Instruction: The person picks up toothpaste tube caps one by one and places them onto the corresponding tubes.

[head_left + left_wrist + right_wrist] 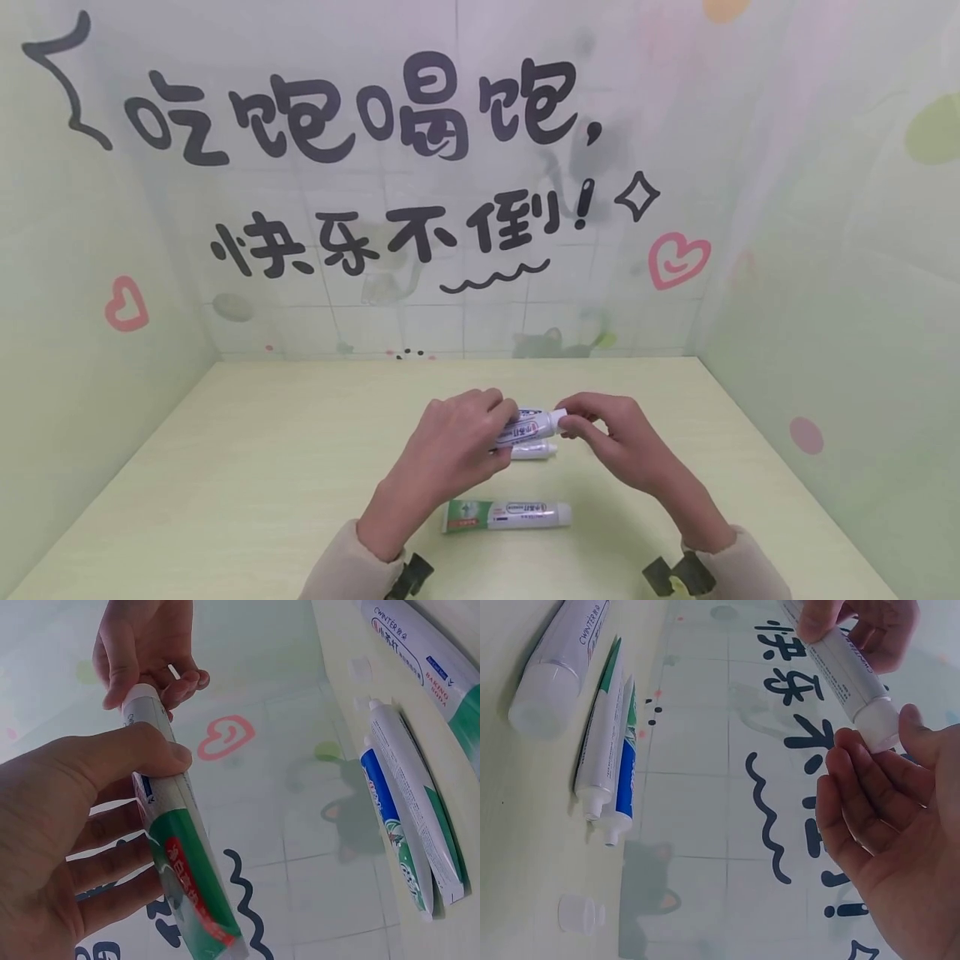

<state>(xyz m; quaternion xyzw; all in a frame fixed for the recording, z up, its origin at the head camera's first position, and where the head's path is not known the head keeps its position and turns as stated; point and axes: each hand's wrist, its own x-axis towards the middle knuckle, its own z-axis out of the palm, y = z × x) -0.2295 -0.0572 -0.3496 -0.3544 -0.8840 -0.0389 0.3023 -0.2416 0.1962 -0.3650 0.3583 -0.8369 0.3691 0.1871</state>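
Observation:
My left hand (461,433) grips a toothpaste tube (187,855), white and green with a red label, raised above the table. Its white cap (876,726) points right. My right hand (618,437) pinches that cap between thumb and fingers, which curl beneath it in the right wrist view. Below the hands lies a similar capped tube (510,515), its green end to the left. Two more tubes lie side by side farther back: a white one (600,757) and one with a blue panel (625,780), both with bare nozzles.
Small white caps (577,913) lie on the pale wooden table (247,467) beyond the uncapped nozzles. A printed, light-coloured sheet (465,321) with black lettering and pink hearts stands along the table's back and both sides.

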